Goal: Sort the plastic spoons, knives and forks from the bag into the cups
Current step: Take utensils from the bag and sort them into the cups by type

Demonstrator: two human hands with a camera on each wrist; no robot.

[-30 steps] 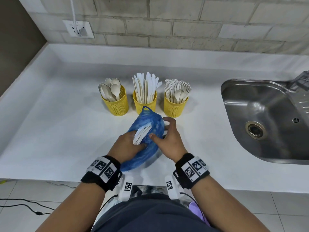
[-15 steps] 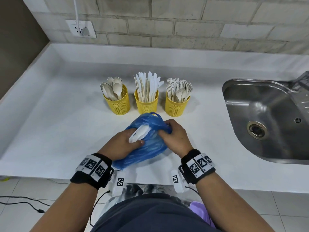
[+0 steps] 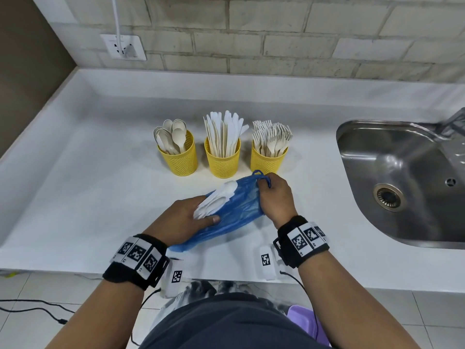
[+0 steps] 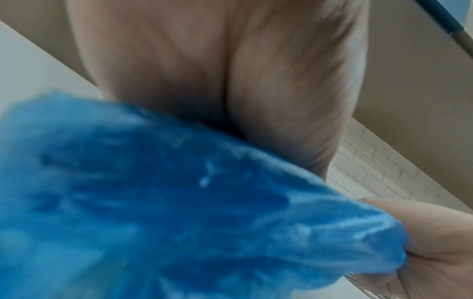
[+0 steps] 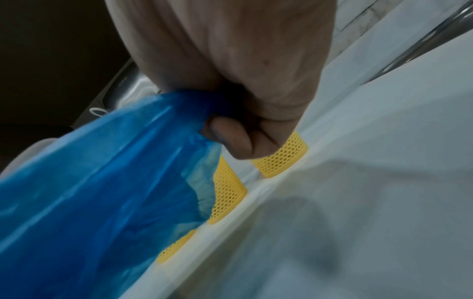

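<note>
Cups (image 3: 223,159) beyond both grips look nearly full; left hand (image 3: 185,220) clamps the last cutlery bundle (image 3: 216,199), right hand (image 3: 274,197) pinches the bag (image 3: 241,210) mouth.

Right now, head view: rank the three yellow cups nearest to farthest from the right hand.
1. Fork cup, just beyond the right hand, rightmost.
2. Knife cup, middle.
3. Spoon cup, far left of the row.

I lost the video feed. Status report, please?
Left hand grips white cutlery bundle. Right hand holds blue bag mouth. Cups unobstructed.
</note>
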